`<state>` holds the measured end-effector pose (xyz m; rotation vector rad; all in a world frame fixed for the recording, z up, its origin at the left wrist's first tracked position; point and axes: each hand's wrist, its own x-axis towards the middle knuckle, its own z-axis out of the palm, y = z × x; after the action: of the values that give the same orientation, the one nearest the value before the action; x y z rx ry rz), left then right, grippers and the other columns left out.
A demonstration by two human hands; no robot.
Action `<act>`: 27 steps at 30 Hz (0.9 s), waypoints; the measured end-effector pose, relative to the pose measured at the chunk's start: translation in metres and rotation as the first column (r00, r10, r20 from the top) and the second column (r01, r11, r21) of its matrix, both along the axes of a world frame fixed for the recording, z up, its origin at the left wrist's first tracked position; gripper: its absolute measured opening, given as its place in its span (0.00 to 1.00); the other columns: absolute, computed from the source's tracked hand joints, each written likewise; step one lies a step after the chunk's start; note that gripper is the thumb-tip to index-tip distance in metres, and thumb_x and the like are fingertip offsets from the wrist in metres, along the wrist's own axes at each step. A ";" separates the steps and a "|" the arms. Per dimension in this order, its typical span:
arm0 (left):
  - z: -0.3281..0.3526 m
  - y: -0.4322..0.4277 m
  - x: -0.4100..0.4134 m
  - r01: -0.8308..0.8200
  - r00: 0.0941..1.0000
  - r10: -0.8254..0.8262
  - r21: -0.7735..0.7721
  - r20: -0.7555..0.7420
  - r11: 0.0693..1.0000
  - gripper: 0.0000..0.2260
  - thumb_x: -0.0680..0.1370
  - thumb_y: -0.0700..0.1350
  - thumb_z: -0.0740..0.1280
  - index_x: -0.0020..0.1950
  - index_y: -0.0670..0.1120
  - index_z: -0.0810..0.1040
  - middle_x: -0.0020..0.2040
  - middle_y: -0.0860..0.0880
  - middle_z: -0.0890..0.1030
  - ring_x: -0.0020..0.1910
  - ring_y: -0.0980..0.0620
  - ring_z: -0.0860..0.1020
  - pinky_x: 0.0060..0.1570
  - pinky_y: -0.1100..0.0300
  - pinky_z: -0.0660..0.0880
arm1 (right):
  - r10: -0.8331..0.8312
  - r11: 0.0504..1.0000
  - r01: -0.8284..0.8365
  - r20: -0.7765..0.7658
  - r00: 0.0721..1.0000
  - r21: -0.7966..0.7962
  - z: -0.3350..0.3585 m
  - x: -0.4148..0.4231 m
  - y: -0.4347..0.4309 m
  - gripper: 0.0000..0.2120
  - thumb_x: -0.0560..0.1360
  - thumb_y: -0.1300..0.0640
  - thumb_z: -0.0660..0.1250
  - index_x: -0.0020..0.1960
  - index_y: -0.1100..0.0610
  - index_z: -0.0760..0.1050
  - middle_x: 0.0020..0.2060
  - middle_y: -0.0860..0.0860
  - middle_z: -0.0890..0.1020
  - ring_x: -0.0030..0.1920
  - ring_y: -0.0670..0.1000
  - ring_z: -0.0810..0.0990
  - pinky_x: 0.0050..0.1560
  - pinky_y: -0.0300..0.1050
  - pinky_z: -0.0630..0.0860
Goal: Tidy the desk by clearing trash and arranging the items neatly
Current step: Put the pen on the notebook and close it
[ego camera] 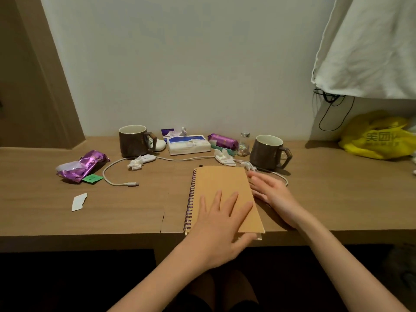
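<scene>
Hands spread flat: L hand atop brown kraft spiral notebook, R hand against its right edge, long axis running away from person.

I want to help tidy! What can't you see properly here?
Head view:
notebook pages, hidden by its closed cover.
left mug and right mug contents, hidden by their walls.
yellow bag, cut off by the right edge.
small jar contents, too small to tell.
</scene>
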<state>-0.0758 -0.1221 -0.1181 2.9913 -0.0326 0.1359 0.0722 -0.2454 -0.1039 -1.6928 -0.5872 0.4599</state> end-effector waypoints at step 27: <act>0.021 0.069 0.042 -0.210 0.915 0.401 -0.802 0.040 0.560 0.28 0.75 0.44 0.69 0.73 0.50 0.64 0.73 0.50 0.66 0.70 0.52 0.64 0.62 0.61 0.63 | 0.152 0.901 0.150 0.620 0.769 -0.407 -0.016 -0.022 0.017 0.22 0.80 0.51 0.58 0.74 0.53 0.64 0.75 0.48 0.63 0.74 0.46 0.60 0.71 0.40 0.55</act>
<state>-0.0340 -0.0530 -0.0968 2.0358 0.4271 0.4046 0.0498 -0.2289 -0.1202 -2.3053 -1.0407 -0.0261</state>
